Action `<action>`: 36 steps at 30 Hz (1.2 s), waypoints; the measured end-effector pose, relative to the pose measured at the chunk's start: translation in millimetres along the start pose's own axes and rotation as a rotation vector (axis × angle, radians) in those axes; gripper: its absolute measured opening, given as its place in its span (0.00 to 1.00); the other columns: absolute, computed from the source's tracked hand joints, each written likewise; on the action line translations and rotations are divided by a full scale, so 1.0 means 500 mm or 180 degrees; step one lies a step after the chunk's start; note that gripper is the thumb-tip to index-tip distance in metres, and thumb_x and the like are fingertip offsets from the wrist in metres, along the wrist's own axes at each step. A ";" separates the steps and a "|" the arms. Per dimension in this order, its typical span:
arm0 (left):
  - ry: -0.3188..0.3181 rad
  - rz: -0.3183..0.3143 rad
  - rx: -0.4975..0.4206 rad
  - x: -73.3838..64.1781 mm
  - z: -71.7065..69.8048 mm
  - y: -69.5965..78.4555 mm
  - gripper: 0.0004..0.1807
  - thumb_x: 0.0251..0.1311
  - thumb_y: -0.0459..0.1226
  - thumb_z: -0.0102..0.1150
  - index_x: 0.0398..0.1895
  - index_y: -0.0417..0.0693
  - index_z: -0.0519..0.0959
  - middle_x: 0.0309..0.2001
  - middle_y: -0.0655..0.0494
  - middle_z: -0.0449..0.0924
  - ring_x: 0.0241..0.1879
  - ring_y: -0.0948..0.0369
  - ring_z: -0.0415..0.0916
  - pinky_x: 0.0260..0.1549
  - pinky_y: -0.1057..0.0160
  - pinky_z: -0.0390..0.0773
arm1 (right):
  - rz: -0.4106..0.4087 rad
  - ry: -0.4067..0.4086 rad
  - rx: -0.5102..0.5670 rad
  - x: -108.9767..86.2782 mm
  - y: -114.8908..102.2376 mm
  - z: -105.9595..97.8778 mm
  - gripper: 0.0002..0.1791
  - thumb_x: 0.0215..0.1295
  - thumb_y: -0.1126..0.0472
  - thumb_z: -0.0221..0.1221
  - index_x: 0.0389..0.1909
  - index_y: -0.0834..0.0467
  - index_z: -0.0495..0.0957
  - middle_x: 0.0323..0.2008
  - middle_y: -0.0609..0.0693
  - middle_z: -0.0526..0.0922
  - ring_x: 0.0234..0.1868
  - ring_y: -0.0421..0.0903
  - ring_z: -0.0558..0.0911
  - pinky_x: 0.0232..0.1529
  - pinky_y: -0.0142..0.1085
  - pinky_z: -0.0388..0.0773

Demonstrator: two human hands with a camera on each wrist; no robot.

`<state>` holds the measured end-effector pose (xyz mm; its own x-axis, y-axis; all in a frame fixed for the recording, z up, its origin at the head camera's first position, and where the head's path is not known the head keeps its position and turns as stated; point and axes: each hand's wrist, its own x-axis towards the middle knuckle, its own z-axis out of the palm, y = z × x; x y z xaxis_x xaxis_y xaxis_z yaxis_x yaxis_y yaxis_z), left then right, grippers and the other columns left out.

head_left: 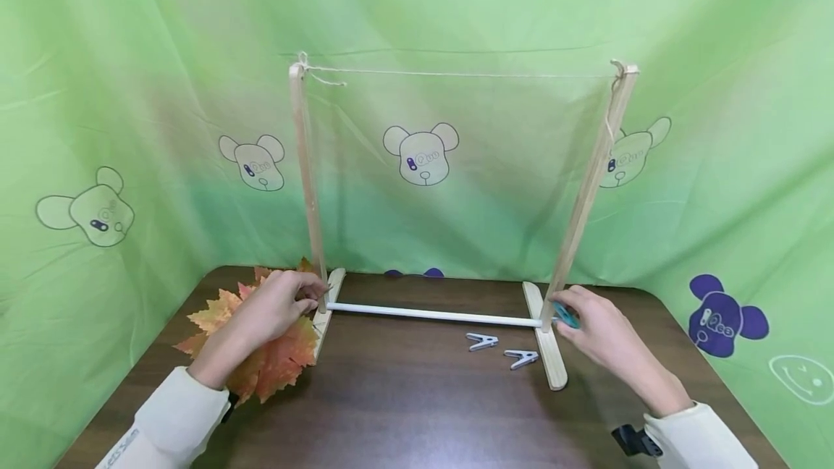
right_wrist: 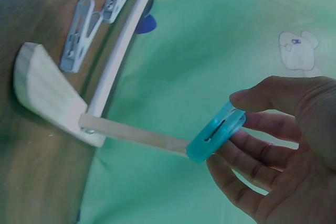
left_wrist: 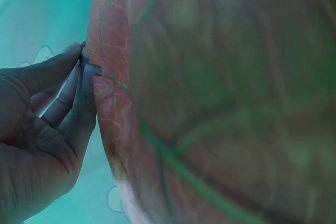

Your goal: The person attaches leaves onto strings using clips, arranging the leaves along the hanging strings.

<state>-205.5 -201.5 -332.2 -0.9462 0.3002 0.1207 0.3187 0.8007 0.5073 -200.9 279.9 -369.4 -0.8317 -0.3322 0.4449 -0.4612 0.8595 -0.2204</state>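
With thumb and fingertips, my left hand (head_left: 274,306) pinches the thin stem of a maple leaf (head_left: 283,357) in orange, red and yellow, beside the rack's left post. Up close in the left wrist view, the leaf's veined underside (left_wrist: 220,93) fills most of the picture, its stem held by the left fingertips. My right hand (head_left: 602,324) grips a teal clothespin (right_wrist: 215,129) between thumb and fingers, near the foot of the right post. Between the posts (head_left: 589,187) of the wooden rack, a string (head_left: 456,74) runs across the top.
Two grey clothespins (head_left: 482,341) lie on the brown table (head_left: 417,411) in front of the rack's white crossbar (head_left: 433,315). Flat wooden feet (head_left: 552,360) support the posts. Behind hangs a green curtain (head_left: 417,6) printed with bear faces.
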 end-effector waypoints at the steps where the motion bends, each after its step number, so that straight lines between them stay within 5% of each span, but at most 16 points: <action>1: 0.0019 0.0008 -0.0017 0.002 -0.002 0.004 0.13 0.66 0.22 0.63 0.50 0.38 0.87 0.37 0.53 0.89 0.38 0.60 0.85 0.33 0.63 0.82 | -0.0037 0.0031 -0.0006 0.002 -0.002 -0.001 0.17 0.53 0.72 0.71 0.46 0.63 0.86 0.36 0.50 0.85 0.32 0.44 0.78 0.32 0.42 0.75; 17: 0.0306 0.0178 -0.0233 0.040 -0.021 0.047 0.10 0.66 0.24 0.64 0.47 0.40 0.87 0.36 0.52 0.89 0.37 0.58 0.86 0.32 0.64 0.82 | -0.0473 0.0379 0.0039 0.035 -0.028 -0.013 0.18 0.52 0.75 0.73 0.45 0.64 0.85 0.35 0.50 0.85 0.31 0.44 0.77 0.30 0.38 0.74; 36: 0.0907 0.0286 -0.0469 0.085 -0.070 0.061 0.06 0.67 0.28 0.67 0.45 0.39 0.84 0.38 0.47 0.88 0.37 0.54 0.85 0.39 0.58 0.83 | -0.0503 0.0280 0.0131 0.083 -0.044 -0.064 0.20 0.56 0.76 0.71 0.50 0.69 0.83 0.40 0.57 0.86 0.35 0.50 0.84 0.35 0.45 0.83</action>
<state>-238.2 -182.4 -281.6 -0.8989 0.1924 0.3938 0.4097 0.6878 0.5992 -215.5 259.6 -318.2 -0.7184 -0.4249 0.5508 -0.5977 0.7821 -0.1762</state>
